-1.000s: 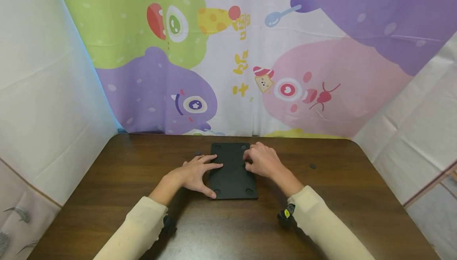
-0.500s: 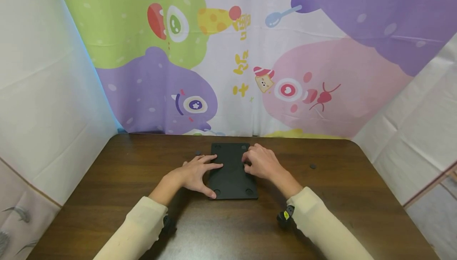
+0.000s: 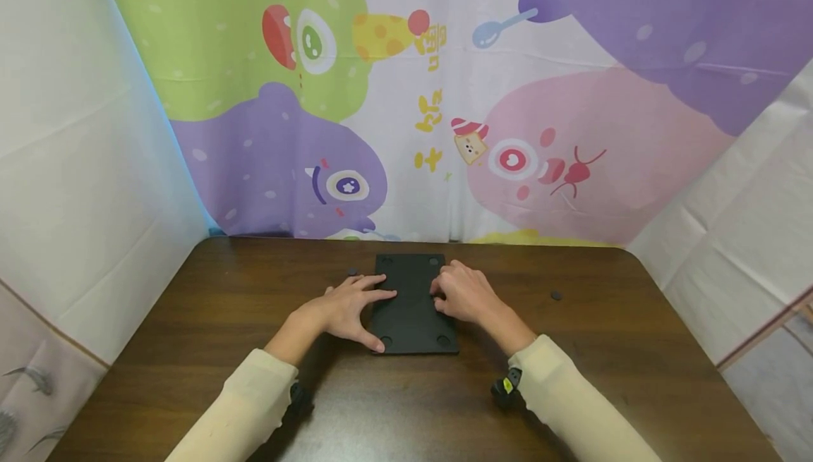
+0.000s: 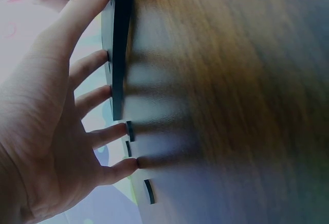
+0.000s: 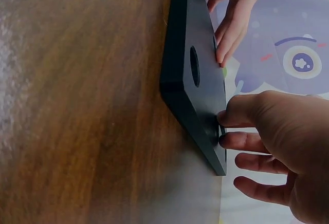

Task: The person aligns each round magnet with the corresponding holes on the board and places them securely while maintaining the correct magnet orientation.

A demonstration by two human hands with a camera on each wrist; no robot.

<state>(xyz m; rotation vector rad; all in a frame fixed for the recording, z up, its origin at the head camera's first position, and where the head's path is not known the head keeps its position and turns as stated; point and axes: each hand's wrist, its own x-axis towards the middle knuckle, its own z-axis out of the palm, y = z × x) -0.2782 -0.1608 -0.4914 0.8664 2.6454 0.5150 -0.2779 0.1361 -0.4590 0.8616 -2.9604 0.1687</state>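
A black rectangular board (image 3: 413, 317) with shallow round recesses along its edges lies flat on the brown table. My left hand (image 3: 346, 310) is spread over its left side; thumb, index and middle fingertips touch the board, and the other two fingers reach past it to the table. At the board's right edge, my right hand (image 3: 466, 291) pinches a small dark disc (image 5: 221, 130) between thumb and index finger, right at a recess. Its remaining fingers are bent loosely in the right wrist view. That disc is mostly hidden by the fingertips.
One loose black disc (image 3: 556, 295) lies on the table to the right. Left of the board, the left wrist view shows dark discs (image 4: 149, 191) near the ring and little fingers. Behind the table (image 3: 254, 264) hangs a cartoon-printed curtain (image 3: 413, 201).
My right hand has shifted slightly toward the near side along the board's right edge, its fingertips staying at the recess. The left hand and the board have stayed put.
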